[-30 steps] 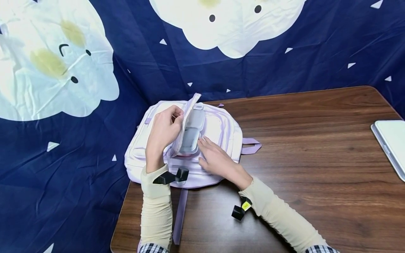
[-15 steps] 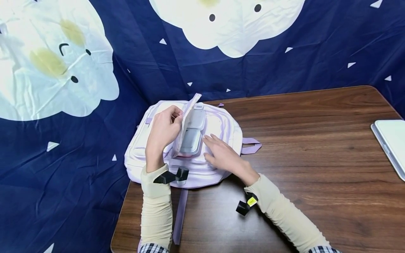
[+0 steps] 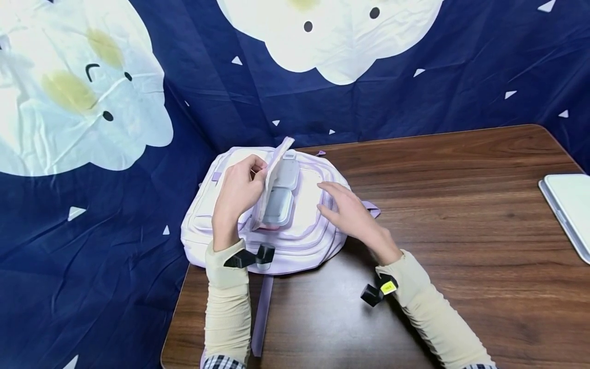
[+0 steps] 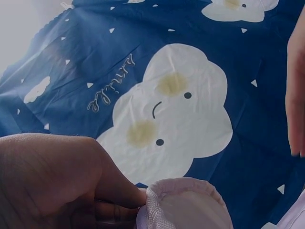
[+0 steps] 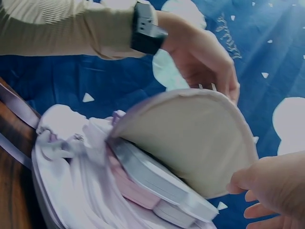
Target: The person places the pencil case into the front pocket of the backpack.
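A white and lilac backpack (image 3: 290,260) lies on the table with its front pocket unzipped. My left hand (image 3: 239,187) pinches the rim of the pocket flap (image 5: 190,133) and holds it raised. Inside the pocket sit clear-lidded, pale grey plastic boxes, a nearer box (image 3: 278,206) and a farther box (image 3: 287,174). The right wrist view also shows a pink box (image 5: 131,188) tucked beside them. With fingers extended and slightly spread, my right hand (image 3: 348,210) hovers over the bag's right side, holding nothing.
A lilac strap (image 3: 262,318) trails toward the table's front edge, and a lilac loop (image 3: 371,209) sticks out on the right. At the far right of the wooden table (image 3: 461,205) lies a flat white case (image 3: 569,205). A blue cloud-print curtain (image 3: 198,113) hangs behind and left.
My right hand has drawn away from the boxes to the right, across the bag. My left hand keeps the flap raised in the same place.
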`<state>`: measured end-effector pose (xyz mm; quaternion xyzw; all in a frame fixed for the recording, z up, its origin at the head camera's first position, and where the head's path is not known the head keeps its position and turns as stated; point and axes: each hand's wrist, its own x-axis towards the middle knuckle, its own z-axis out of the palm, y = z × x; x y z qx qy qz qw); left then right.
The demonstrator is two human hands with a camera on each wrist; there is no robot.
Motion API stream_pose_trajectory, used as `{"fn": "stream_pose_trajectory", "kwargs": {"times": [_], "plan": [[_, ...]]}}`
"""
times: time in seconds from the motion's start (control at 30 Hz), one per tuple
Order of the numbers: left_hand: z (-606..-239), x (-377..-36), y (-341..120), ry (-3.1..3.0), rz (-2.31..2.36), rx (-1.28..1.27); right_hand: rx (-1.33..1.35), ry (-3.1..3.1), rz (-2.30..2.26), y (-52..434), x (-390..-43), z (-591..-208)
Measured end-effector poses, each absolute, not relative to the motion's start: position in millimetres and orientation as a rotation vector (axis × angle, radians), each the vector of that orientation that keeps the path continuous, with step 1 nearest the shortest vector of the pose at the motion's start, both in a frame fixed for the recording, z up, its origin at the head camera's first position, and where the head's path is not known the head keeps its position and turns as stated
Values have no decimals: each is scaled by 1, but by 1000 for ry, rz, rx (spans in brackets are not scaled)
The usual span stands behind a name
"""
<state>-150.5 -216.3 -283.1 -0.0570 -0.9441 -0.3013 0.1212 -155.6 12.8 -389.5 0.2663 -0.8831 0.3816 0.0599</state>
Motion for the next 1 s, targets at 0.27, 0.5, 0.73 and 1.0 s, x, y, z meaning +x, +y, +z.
{"fn": "stream_pose_trajectory", "kwargs": {"times": [0.27,0.5,0.73,1.0], "plan": [[-284,-151,-218,-2765,-862,-168,709,-2582,1232,42,-163,-391],[-283,-149,-217,-2774,-856,-176,593,-2585,1219,70,-166,-390],[-281,-148,-217,-2772,-859,-188,497,-2592,1187,96,-165,-391],[-280,-147,-218,-2773,-862,-186,404,-2585,1159,122,-161,-398]]}}
